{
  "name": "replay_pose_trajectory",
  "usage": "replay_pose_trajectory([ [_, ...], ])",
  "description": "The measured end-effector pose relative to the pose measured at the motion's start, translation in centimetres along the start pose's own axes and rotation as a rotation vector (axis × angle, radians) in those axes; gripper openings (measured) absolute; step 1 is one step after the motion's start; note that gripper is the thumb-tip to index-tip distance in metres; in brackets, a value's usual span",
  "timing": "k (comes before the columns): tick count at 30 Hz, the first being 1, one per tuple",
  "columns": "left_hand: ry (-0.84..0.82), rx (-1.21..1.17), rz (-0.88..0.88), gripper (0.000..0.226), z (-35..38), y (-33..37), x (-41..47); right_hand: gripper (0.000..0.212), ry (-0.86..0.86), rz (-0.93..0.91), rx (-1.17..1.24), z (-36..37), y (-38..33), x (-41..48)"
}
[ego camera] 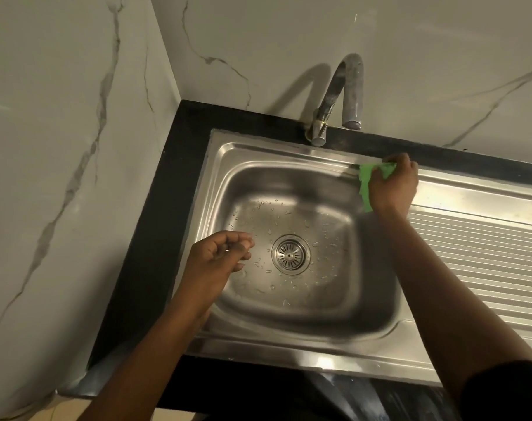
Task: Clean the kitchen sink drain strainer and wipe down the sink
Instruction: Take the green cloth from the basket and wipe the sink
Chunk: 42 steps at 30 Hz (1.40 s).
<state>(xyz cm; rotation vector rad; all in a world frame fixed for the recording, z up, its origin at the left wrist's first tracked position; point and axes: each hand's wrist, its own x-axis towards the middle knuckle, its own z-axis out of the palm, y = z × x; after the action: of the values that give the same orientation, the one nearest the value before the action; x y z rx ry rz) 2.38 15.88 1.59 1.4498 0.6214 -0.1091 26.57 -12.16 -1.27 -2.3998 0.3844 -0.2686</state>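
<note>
Right hand [392,186] gripping green cloth [368,180] on sink [258,156] back rim right of faucet [337,98], left hand [219,253] loosely curled, empty, left of drain strainer [290,254]

Steel sink [216,183] in front of me, basin dotted with water drops. The round slotted strainer [290,254] sits flat in the drain, dead centre. My green cloth [368,180] is pressed on the far rim.

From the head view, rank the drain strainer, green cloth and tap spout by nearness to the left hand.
1. Drain strainer, in the basin floor just right of the left hand.
2. Green cloth, on the back rim under the right hand.
3. Tap spout, at the back.
</note>
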Motion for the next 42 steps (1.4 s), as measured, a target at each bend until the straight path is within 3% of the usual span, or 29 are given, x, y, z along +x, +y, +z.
replay_pose_trajectory([
  [4, 0.010, 0.005, -0.011, 0.015, -0.5, 0.0, 0.1, 0.065, -0.053, 0.057, 0.040, 4.1, -1.9, -2.6],
  [7, 0.020, 0.002, -0.025, 0.012, -0.9, -0.1, 0.1, 0.057, -0.076, 0.034, 0.059, 6.7, -3.3, -4.6],
  [11, 0.028, -0.002, -0.040, 0.012, -1.4, -0.6, -0.1, 0.055, -0.182, -0.154, 0.058, 9.8, -5.9, -7.7],
  [20, 0.118, -0.046, -0.075, 0.013, -4.2, -0.9, -1.1, 0.038, -0.675, -0.669, -0.053, 14.8, -16.4, -10.6],
  [23, 0.168, -0.083, -0.077, 0.012, -5.5, -0.8, -1.8, 0.045, -0.660, -0.682, -0.004, 14.8, -18.5, -9.0],
  [29, 0.261, -0.090, -0.052, 0.012, -7.6, -0.6, -2.6, 0.051, -0.768, -0.762, -0.155, 16.0, -16.6, -13.0],
  [33, 0.293, -0.090, -0.023, 0.014, -8.1, -0.1, -2.9, 0.054, -0.799, -0.792, -0.064, 14.3, -14.0, -17.5],
  [42, 0.271, -0.101, 0.052, 0.026, -8.5, 0.9, -3.4, 0.069, -1.120, -0.832, 0.124, 5.6, -7.8, -29.5],
])
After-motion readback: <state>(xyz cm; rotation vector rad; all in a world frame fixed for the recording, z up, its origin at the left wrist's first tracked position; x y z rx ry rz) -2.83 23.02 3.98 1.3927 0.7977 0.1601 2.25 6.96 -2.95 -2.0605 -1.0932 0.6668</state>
